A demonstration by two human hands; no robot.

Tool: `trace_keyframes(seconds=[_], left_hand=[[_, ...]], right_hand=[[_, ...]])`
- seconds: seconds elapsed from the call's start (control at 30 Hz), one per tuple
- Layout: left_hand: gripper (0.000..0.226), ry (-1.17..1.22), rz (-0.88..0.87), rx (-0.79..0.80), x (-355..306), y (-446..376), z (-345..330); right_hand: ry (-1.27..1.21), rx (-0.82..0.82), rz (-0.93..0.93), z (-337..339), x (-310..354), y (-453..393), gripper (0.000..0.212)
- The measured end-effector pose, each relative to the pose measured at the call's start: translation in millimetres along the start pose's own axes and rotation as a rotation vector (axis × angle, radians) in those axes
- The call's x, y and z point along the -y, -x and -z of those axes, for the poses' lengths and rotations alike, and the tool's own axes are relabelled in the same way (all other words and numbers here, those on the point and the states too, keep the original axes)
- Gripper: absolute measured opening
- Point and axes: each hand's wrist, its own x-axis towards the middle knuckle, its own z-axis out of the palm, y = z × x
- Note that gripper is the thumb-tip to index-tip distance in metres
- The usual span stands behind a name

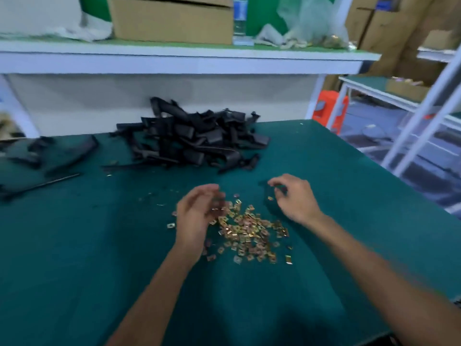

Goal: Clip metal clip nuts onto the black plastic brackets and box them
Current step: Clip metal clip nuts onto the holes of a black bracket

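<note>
**Hands at the clip pile**

My left hand (pixel 197 213) hovers over the near-left edge of the gold clips (pixel 249 233), fingers loosely curled; blur hides whether they pinch one. My right hand (pixel 294 201) curls around a black bracket (pixel 270 199) with a clip on it. Beyond both hands lies the bracket heap (pixel 197 141) on the green table (pixel 74 258).

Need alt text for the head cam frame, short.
A person's left hand reaches into a pile of gold clip nuts on a green table while the right hand grips a black bracket. A heap of black brackets lies behind.
</note>
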Motion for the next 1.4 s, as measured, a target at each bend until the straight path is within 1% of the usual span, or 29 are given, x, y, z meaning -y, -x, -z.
trace_keyframes(seconds=[0.13,0.23,0.27,0.33,0.37,0.43,0.5,0.6,0.7,0.73,0.77,0.8,0.83,0.87,0.9,0.93,1.0,1.03,1.1,1.13,1.2,1.27,1.33,1.4], left_hand=[[0.021,0.122,-0.099,-0.131,-1.0,-16.2,39.4],[0.024,0.177,-0.137,-0.187,2.3,-21.4,46.4],[0.025,0.181,-0.147,-0.184,3.3,-21.3,47.9],[0.025,0.184,-0.15,-0.164,4.1,-20.7,52.2],[0.025,0.187,-0.147,-0.145,4.7,-20.7,53.4],[0.026,0.183,-0.137,-0.106,6.1,-20.0,54.4],[0.027,0.201,-0.125,-0.096,5.2,-18.8,53.9],[0.028,0.266,-0.121,-0.082,-0.4,-18.7,53.6],[0.031,0.301,-0.097,-0.059,-5.5,-15.9,52.9],[0.032,0.306,-0.082,-0.05,-6.2,-14.9,52.4],[0.033,0.308,-0.067,-0.038,-6.7,-14.3,51.7],[0.034,0.305,-0.057,-0.025,-7.0,-13.8,50.7],[0.034,0.301,-0.049,-0.013,-7.3,-13.0,49.4],[0.035,0.299,-0.043,0.0,-7.7,-12.2,48.7],[0.036,0.296,-0.037,0.014,-8.5,-12.0,48.5],[0.036,0.295,-0.028,0.033,-8.8,-12.0,48.6],[0.041,0.322,0.026,0.114,-12.1,-10.8,47.7],[0.046,0.362,0.075,0.176,-14.4,-9.4,46.1],[0.062,0.404,0.17,0.275,-18.4,-6.4,41.6],[0.071,0.395,0.206,0.292,-19.4,-5.1,39.4],[0.088,0.362,0.272,0.303,-20.9,-1.9,38.8],[0.095,0.327,0.329,0.358,-23.7,2.5,44.4],[0.093,0.257,0.381,0.481,-27.5,7.0,52.1],[0.091,0.174,0.436,0.552,-29.9,11.7,54.2]], right_hand=[[0.082,0.142,0.055,-29.7,20.8,-68.7,0.034],[0.155,0.257,0.043,-60.8,42.6,-105.9,0.048],[0.23,0.253,0.038,-69.5,49.7,-113.7,0.051],[0.375,0.188,0.039,-84.3,60.3,-126.0,0.052],[0.407,0.159,0.021,-89.0,62.5,-132.2,0.055],[0.37,0.126,-0.051,-93.6,64.7,-144.3,0.062],[0.366,0.11,-0.092,-93.8,66.0,-155.2,0.064],[0.381,0.119,-0.13,-89.6,64.9,-168.8,0.053],[0.401,0.225,-0.211,-85.2,61.5,-174.9,0.055],[0.415,0.254,-0.227,-84.4,59.5,-174.7,0.049],[0.426,0.261,-0.229,-84.3,57.7,-174.0,0.037],[0.436,0.24,-0.221,-83.0,57.6,-173.1,0.026],[0.442,0.195,-0.201,-80.6,58.1,-172.0,0.019],[0.445,0.131,-0.177,-78.5,58.9,-170.5,0.018],[0.434,0.051,-0.159,-76.3,59.2,-169.3,0.022],[0.379,-0.038,-0.138,-74.2,60.6,-166.6,0.029],[0.094,-0.18,-0.04,-71.9,67.7,-153.5,0.036],[-0.07,-0.209,0.073,-73.3,74.0,-141.3,0.039],[-0.309,-0.234,0.318,-81.5,92.3,-105.6,0.045],[-0.407,-0.257,0.375,-86.6,100.6,-87.9,0.046],[-0.604,-0.319,0.371,-91.5,112.9,-60.5,0.053],[-0.736,-0.379,0.343,-88.6,115.5,-45.7,0.057],[-0.756,-0.459,0.344,-77.6,116.8,-34.8,0.052],[-0.706,-0.503,0.349,-68.7,117.0,-22.5,0.047]])
